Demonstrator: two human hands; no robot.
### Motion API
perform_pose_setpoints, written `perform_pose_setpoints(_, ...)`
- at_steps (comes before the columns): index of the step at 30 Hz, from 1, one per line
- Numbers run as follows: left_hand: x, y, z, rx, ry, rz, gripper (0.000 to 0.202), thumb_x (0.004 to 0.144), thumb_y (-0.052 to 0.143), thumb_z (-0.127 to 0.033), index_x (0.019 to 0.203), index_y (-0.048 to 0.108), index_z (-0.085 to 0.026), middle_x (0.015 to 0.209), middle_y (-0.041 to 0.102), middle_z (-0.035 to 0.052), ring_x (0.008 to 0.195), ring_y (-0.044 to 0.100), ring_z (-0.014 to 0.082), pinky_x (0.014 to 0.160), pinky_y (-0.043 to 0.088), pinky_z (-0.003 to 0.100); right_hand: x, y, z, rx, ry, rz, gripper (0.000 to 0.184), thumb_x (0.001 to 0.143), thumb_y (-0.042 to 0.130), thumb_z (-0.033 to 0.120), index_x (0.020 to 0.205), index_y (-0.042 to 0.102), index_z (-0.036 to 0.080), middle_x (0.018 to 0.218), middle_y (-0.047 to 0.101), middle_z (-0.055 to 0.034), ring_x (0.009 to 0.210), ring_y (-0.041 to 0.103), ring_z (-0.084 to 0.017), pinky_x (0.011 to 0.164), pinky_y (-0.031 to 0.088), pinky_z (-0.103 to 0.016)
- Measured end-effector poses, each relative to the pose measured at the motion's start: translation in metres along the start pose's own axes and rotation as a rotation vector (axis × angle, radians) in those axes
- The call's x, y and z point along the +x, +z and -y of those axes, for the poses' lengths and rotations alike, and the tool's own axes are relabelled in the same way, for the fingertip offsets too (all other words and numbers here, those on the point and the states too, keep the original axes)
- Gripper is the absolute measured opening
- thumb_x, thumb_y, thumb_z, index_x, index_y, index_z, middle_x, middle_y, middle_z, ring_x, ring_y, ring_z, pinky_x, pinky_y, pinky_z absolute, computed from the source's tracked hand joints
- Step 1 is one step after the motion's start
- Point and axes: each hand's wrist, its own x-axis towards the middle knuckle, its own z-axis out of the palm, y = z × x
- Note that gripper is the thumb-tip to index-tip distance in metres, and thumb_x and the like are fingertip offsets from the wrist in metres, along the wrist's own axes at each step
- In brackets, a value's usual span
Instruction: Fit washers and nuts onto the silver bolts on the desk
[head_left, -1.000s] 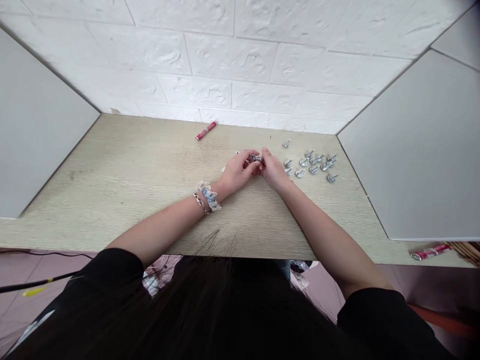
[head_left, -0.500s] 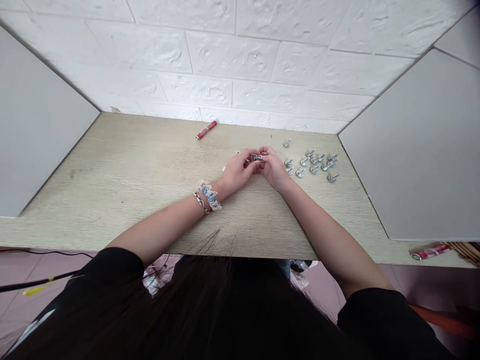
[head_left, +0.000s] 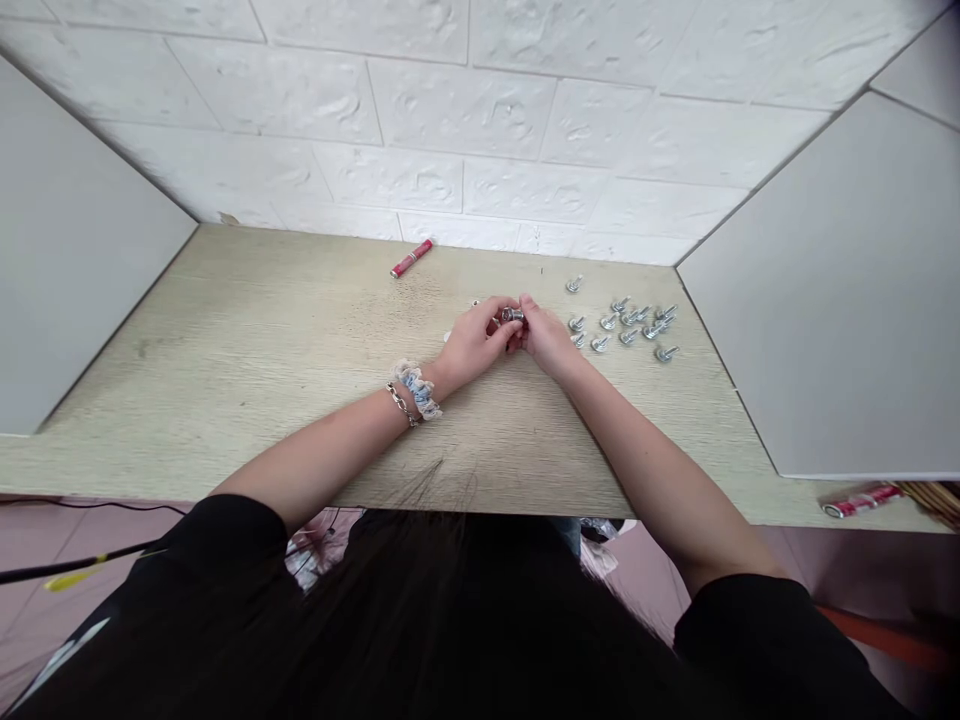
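My left hand (head_left: 474, 344) and my right hand (head_left: 546, 340) meet over the middle of a light wooden desk (head_left: 247, 340). Both pinch a small silver metal part (head_left: 513, 316) between their fingertips, just above the desk top. My left wrist wears a chain bracelet and a pale blue scrunchie (head_left: 415, 390). To the right of my right hand lies a cluster of several similar silver screw-like parts (head_left: 628, 326). Another small part peeks out behind my left hand; I cannot make it out.
A red tube (head_left: 411, 258) lies near the back wall. White panels stand on the left (head_left: 67, 260) and right (head_left: 847, 300) of the desk. A second red item (head_left: 859, 501) lies at the right front edge. A white brick wall closes the back.
Both hands stay together on the metal part; the fingers have shifted slightly around it. Nothing else on the desk has moved.
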Motion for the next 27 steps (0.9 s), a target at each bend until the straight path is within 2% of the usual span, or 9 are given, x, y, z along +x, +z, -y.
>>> perform_pose_setpoints(3, 0.001, 0.0, 0.0, 0.039, -0.003, -0.022, 0.023, 0.085, 0.055, -0.022, 0.107, 0.06, -0.017, 0.088, 0.067, 0.0022, 0.071, 0.059, 0.0109, 0.073, 0.049, 0.026, -0.004, 0.002, 0.008, 0.058, 0.031, 0.032, 0.034, 0.083, 0.054, 0.051, 0.073, 0.052, 0.018, 0.062, 0.057, 0.0002, 0.052, 0.053, -0.01, 0.052, 0.044, -0.025)
perform_pose_setpoints(5, 0.001, 0.0, 0.0, 0.05, 0.001, -0.034, 0.022, 0.086, 0.055, -0.022, 0.107, 0.06, -0.017, 0.091, 0.068, 0.0024, 0.076, 0.06, 0.0111, 0.076, 0.049, 0.026, -0.007, 0.004, 0.013, 0.101, 0.05, 0.043, 0.02, 0.082, 0.054, 0.038, 0.076, 0.049, 0.02, 0.064, 0.057, 0.0016, 0.056, 0.055, -0.011, 0.053, 0.045, -0.024)
perform_pose_setpoints(7, 0.001, 0.0, 0.001, 0.047, 0.009, -0.044, 0.022, 0.086, 0.055, -0.021, 0.107, 0.06, -0.017, 0.094, 0.069, 0.0027, 0.08, 0.062, 0.0115, 0.079, 0.049, 0.026, -0.009, 0.006, 0.017, 0.119, 0.055, 0.031, 0.018, 0.082, 0.053, 0.036, 0.077, 0.045, 0.021, 0.065, 0.057, 0.003, 0.056, 0.055, -0.011, 0.054, 0.045, -0.024)
perform_pose_setpoints(13, 0.001, 0.001, 0.002, 0.011, 0.058, -0.047, 0.021, 0.086, 0.055, -0.019, 0.106, 0.06, -0.017, 0.1, 0.069, 0.0039, 0.084, 0.063, 0.0111, 0.079, 0.05, 0.025, -0.003, 0.005, 0.009, 0.111, 0.062, -0.014, 0.051, 0.081, 0.045, 0.071, 0.072, 0.045, 0.02, 0.06, 0.054, 0.0014, 0.049, 0.053, -0.011, 0.054, 0.047, -0.027)
perform_pose_setpoints(16, 0.0, 0.002, 0.003, -0.046, 0.04, -0.037, 0.022, 0.086, 0.054, -0.021, 0.107, 0.058, -0.016, 0.091, 0.069, 0.0031, 0.075, 0.063, 0.0107, 0.074, 0.05, 0.025, 0.002, 0.001, 0.001, 0.071, 0.029, -0.014, 0.061, 0.075, 0.043, 0.079, 0.06, 0.04, 0.02, 0.049, 0.046, 0.002, 0.045, 0.051, -0.011, 0.051, 0.046, -0.027)
perform_pose_setpoints(19, 0.0, 0.001, 0.001, -0.106, 0.016, -0.002, 0.024, 0.088, 0.051, -0.022, 0.11, 0.056, -0.015, 0.078, 0.067, 0.0013, 0.065, 0.062, 0.0102, 0.069, 0.05, 0.025, 0.003, -0.001, -0.004, 0.024, -0.013, 0.008, 0.064, 0.071, 0.047, 0.081, 0.052, 0.035, 0.02, 0.043, 0.04, 0.003, 0.042, 0.048, -0.01, 0.048, 0.044, -0.026)
perform_pose_setpoints(22, 0.0, 0.0, 0.0, -0.074, 0.032, -0.025, 0.022, 0.087, 0.052, -0.021, 0.107, 0.058, -0.015, 0.084, 0.068, 0.0023, 0.071, 0.062, 0.0109, 0.072, 0.05, 0.025, 0.001, -0.001, -0.001, 0.055, -0.008, 0.028, 0.058, 0.072, 0.056, 0.072, 0.056, 0.041, 0.019, 0.048, 0.048, 0.002, 0.045, 0.051, -0.01, 0.05, 0.044, -0.025)
perform_pose_setpoints(25, 0.0, -0.001, 0.0, -0.009, 0.046, -0.06, 0.021, 0.086, 0.053, -0.02, 0.105, 0.06, -0.015, 0.093, 0.068, 0.0034, 0.077, 0.061, 0.0111, 0.076, 0.049, 0.025, -0.004, 0.001, 0.008, 0.111, 0.028, 0.052, 0.038, 0.079, 0.06, 0.053, 0.07, 0.051, 0.017, 0.059, 0.059, 0.0005, 0.05, 0.055, -0.009, 0.053, 0.046, -0.024)
perform_pose_setpoints(27, 0.001, -0.001, 0.0, 0.018, 0.04, -0.066, 0.021, 0.086, 0.053, -0.019, 0.105, 0.06, -0.015, 0.093, 0.068, 0.0034, 0.078, 0.061, 0.0111, 0.076, 0.049, 0.025, -0.007, 0.002, 0.013, 0.136, 0.034, 0.065, 0.024, 0.079, 0.06, 0.04, 0.077, 0.05, 0.018, 0.061, 0.059, 0.0025, 0.051, 0.055, -0.009, 0.054, 0.046, -0.023)
